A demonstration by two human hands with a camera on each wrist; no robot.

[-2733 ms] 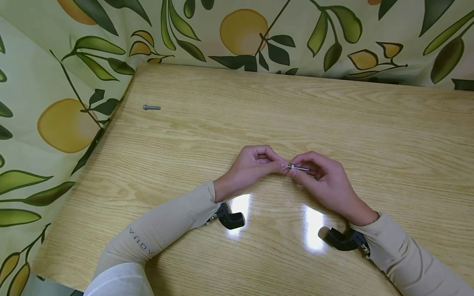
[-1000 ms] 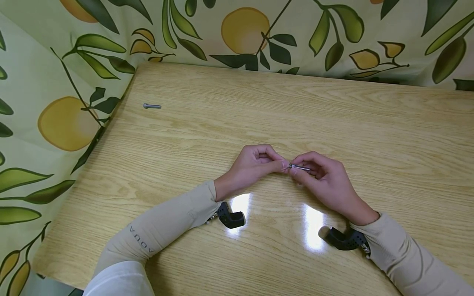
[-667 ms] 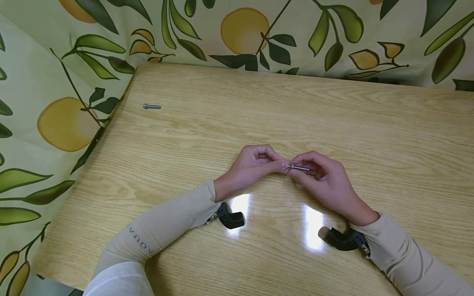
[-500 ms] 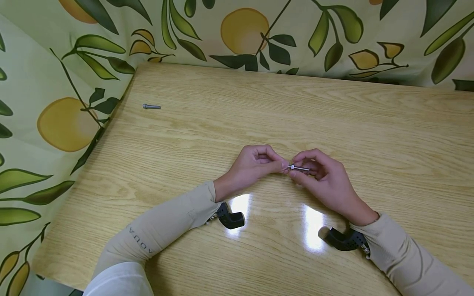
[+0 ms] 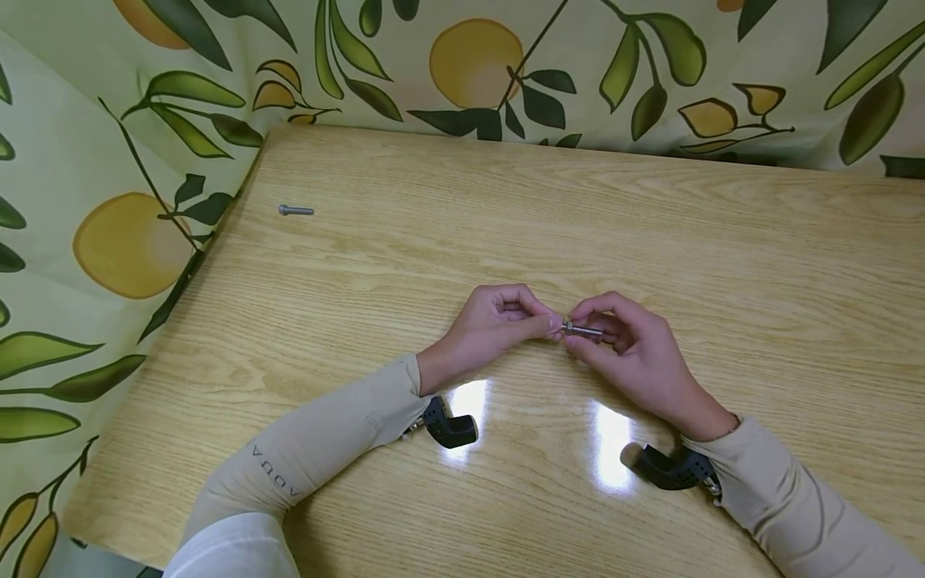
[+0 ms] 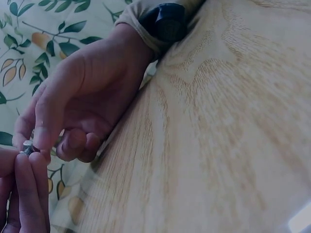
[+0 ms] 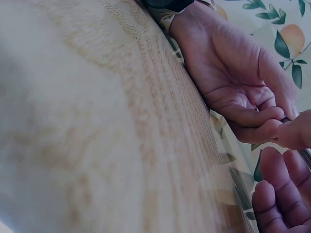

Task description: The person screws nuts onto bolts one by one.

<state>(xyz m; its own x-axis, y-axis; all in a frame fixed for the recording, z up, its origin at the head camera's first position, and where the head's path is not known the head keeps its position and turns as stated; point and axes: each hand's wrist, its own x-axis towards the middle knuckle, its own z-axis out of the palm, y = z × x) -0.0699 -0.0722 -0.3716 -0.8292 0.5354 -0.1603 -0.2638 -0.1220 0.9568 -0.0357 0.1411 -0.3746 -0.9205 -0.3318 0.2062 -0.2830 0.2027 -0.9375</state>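
Observation:
My left hand (image 5: 499,321) pinches one end of a small metal bolt (image 5: 588,330) between thumb and fingertips. The bolt points right, and its bare end lies within the hollow of my right hand (image 5: 636,345). A hex nut (image 5: 569,327) sits on the shaft close to the left fingertips, with my right thumb and index finger at either side of it. In the left wrist view the nut (image 6: 28,145) shows between the two hands' fingertips. Its threads show in the right wrist view, where the shaft (image 7: 306,156) passes beside my right fingers (image 7: 279,194). The bolt's head is hidden.
A second bolt (image 5: 296,210) lies at the far left of the wooden table (image 5: 405,225). Patterned cloth (image 5: 390,64) hangs along the back and left edges. Black wrist devices (image 5: 450,424) are strapped over both beige sleeves.
Both hands stay in place around the bolt. My right thumb and index finger shift slightly about the nut, and the nut shows at different turned angles.

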